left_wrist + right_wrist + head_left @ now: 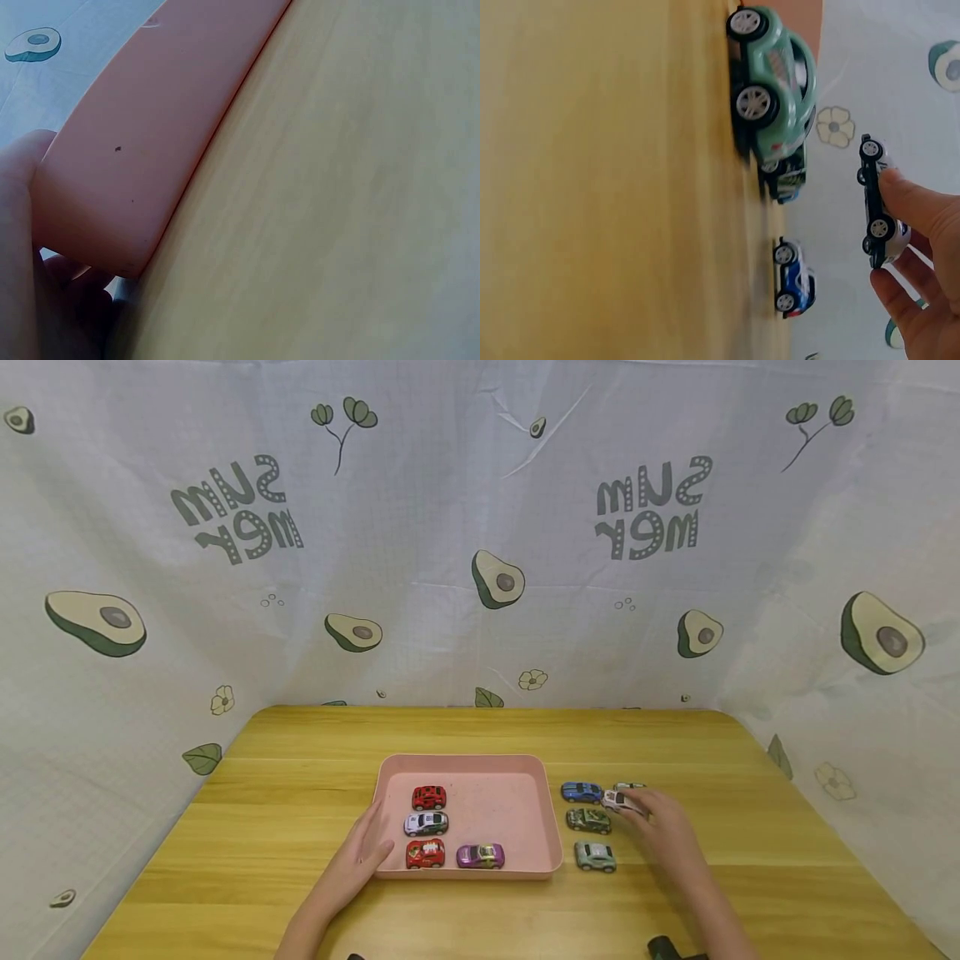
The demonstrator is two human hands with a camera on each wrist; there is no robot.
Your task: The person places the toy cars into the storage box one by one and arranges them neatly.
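Observation:
My right hand pinches a white toy car between thumb and fingers, holding it above the table. Left of it on the table are a blue toy car, a camouflage toy car and a pale green toy car. Another toy car is partly hidden behind the hand in the head view. My left hand holds the near left corner of a pink tray, thumb over the rim. In the tray sit a red-and-black car, a white car, a red car and a purple car.
The wooden table runs back to a pale curtain printed with avocados, leaves and flowers, which also hangs along both sides. A dark object pokes in at the bottom edge, by the right forearm.

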